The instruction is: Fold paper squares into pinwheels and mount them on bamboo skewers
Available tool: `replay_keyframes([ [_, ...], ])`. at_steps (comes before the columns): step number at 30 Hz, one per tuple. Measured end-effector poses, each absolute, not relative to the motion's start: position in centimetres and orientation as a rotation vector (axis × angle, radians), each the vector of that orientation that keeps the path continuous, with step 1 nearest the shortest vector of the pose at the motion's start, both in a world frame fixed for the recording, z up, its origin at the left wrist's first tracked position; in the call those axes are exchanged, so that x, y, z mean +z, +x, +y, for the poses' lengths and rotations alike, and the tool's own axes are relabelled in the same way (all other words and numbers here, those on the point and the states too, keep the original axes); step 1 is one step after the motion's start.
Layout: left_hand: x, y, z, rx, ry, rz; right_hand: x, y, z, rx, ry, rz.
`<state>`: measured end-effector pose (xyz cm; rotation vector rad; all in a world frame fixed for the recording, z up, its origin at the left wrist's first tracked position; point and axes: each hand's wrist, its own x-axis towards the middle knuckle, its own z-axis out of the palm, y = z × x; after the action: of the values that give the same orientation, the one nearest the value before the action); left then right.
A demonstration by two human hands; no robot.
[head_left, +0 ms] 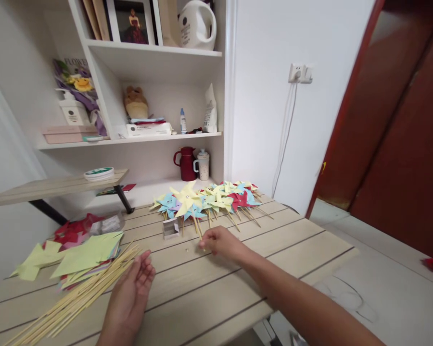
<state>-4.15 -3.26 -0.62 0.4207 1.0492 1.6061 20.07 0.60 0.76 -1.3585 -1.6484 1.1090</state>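
Note:
My right hand [216, 242] pinches the thin wooden stick of a pale yellow pinwheel [186, 198], whose head is up against a cluster of finished pinwheels [234, 199] in yellow, blue and red. Palm turned upward, my left hand [135, 283] is empty with loosely curled fingers. Beside it lies a bundle of bare wooden sticks [82, 293]. Left of the sticks is a stack of coloured paper sheets [90, 252], yellow on top. A small open grey box [171, 228] sits near the pinwheels, and a tiny shiny piece [186, 249] lies on the slatted table [187, 298].
Folded yellow paper [38, 259] and red paper pieces [70, 233] lie at the left, by a clear bag [106, 224]. A raised wooden stand [57, 187] is above them. Behind are white shelves [155, 139], with a red jug [186, 163] and a cup [202, 165].

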Motion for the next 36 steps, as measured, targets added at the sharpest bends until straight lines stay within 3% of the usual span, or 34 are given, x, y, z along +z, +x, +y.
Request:
replay_keyframes([
  [9, -0.1, -4.3, -3.4, 1.569, 0.392, 1.049, 2.6, 36.1, 3.5, 0.563, -1.908, -1.578],
  [14, -0.1, -4.3, -3.4, 1.563, 0.395, 1.059, 2.3, 42.1, 5.0, 0.422, -2.237, -1.517],
  [36, 0.0, -4.3, -3.5, 1.573, 0.427, 1.076, 1.5, 44.5, 8.0, 0.253, -2.610, -1.569],
])
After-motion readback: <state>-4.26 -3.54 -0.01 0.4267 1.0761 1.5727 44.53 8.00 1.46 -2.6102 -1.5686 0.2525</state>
